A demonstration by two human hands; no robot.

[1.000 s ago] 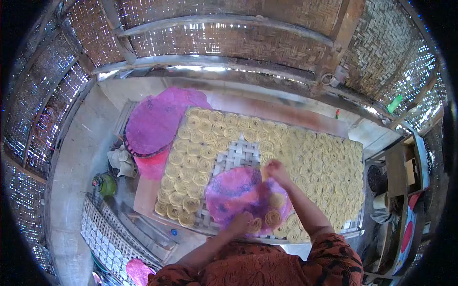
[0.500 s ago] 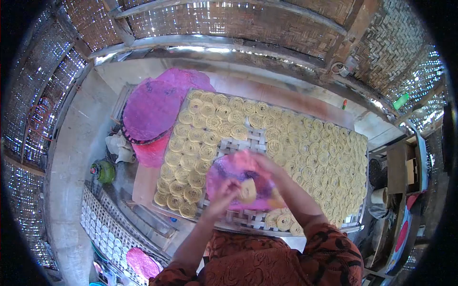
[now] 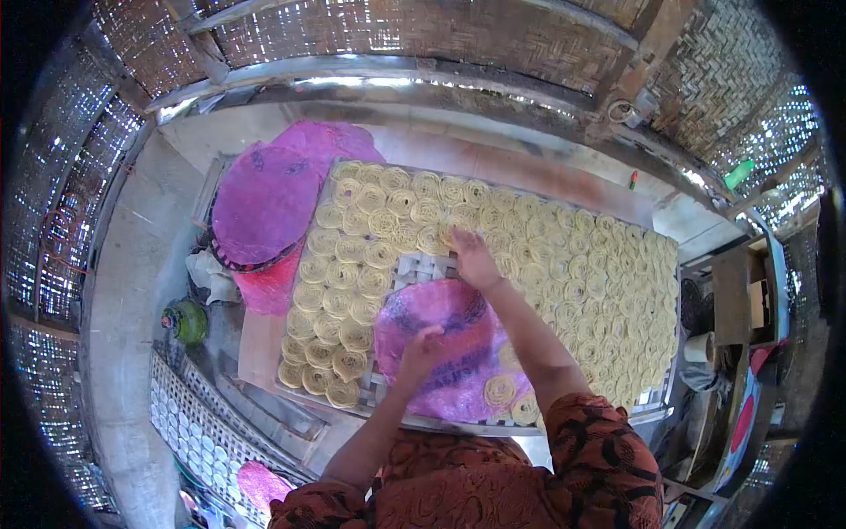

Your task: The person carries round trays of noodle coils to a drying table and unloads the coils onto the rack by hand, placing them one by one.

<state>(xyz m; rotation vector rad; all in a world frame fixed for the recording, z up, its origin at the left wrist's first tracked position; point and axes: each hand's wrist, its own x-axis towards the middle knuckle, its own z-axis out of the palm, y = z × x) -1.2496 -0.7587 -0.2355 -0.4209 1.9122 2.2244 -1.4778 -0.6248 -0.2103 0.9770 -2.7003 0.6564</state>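
Rows of pale yellow noodle coils (image 3: 564, 291) cover a woven rack (image 3: 419, 266). On the rack lies a round pink-purple sheet (image 3: 449, 375) with a yellow coil (image 3: 500, 391) near its right edge. My right hand (image 3: 474, 259) reaches to the far edge of the bare woven patch, its fingertips at a coil in the row there; whether they grip it is hidden. Over the left part of the sheet, my left hand (image 3: 423, 349) hovers with its fingers apart and nothing in them.
At the left a purple sheet (image 3: 264, 207) covers a round basket, with a green gas cylinder (image 3: 187, 323) below it. A perforated tray (image 3: 189, 432) with pale round pieces is at lower left. Wooden shelving (image 3: 736, 304) stands at the right.
My right hand has moved from over the sheet to the coils at the far edge of the gap. The coil between my hands has left the left one, which is now open.
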